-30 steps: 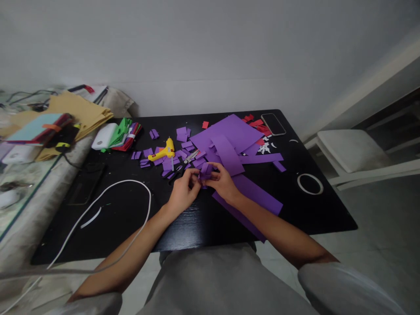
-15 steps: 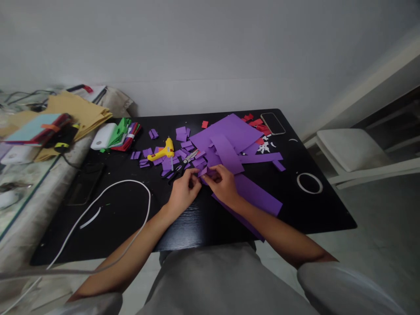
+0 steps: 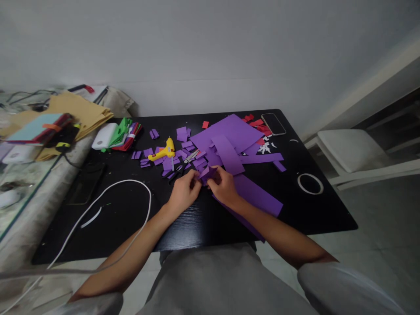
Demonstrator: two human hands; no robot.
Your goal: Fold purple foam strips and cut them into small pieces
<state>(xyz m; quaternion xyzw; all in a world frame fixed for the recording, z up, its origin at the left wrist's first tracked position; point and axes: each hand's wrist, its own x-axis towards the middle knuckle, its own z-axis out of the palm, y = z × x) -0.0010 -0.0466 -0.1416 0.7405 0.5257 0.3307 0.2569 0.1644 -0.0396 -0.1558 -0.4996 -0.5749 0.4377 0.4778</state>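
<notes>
Between my two hands is a small folded piece of purple paper (image 3: 206, 174). My left hand (image 3: 185, 189) pinches its left end, and my right hand (image 3: 223, 186) grips the right end with fingers curled. Just beyond my fingers lie many small purple paper pieces (image 3: 199, 162) in a loose heap. A pair of scissors (image 3: 191, 157) rests among them. Dark-handled pliers or cutters (image 3: 177, 171) lie close to my left hand. Beside my right wrist is a large purple sheet (image 3: 257, 197), partly under my forearm.
A yellow glue gun (image 3: 162, 151) stands left of the heap. Behind are purple sheets (image 3: 232, 127), red scraps (image 3: 259, 124) and a phone (image 3: 273, 124). A tape ring (image 3: 310, 183) lies at right. A white cable (image 3: 150, 197) loops across the left side, over my forearm.
The purple piece between my hands has been turned and now shows more of its folded face. My hands have barely shifted.
</notes>
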